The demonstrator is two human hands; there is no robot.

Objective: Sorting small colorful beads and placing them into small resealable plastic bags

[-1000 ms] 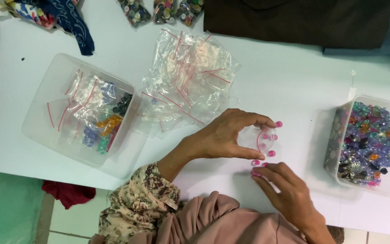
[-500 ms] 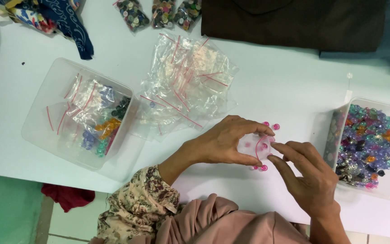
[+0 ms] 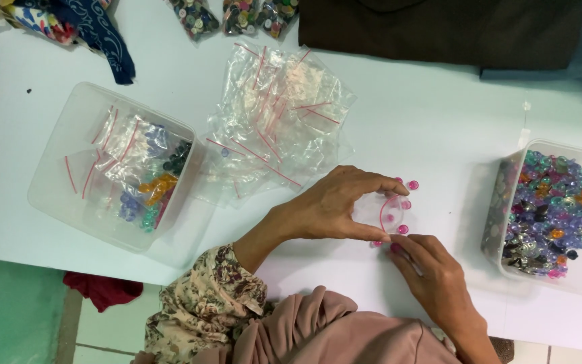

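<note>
My left hand (image 3: pixel 335 205) holds a small clear zip bag (image 3: pixel 380 212) with a red seal strip, pinched open between thumb and fingers just above the white table (image 3: pixel 432 114). Several pink beads (image 3: pixel 407 185) lie on the table around the bag's mouth. My right hand (image 3: pixel 432 273) rests just below the bag, its fingertips touching a pink bead at the bag's lower edge. Whether beads sit inside the bag is unclear.
A clear tub (image 3: pixel 506 253) of mixed coloured beads stands at the right. A clear tub (image 3: pixel 48 195) with filled small bags stands at the left. A heap of empty zip bags (image 3: pixel 277 114) lies in the middle. Dark cloth (image 3: pixel 439 30) and bead packets (image 3: pixel 237 13) lie along the far edge.
My right hand rose to the bag's mouth and then dropped back below it. The left hand has kept hold of the bag.
</note>
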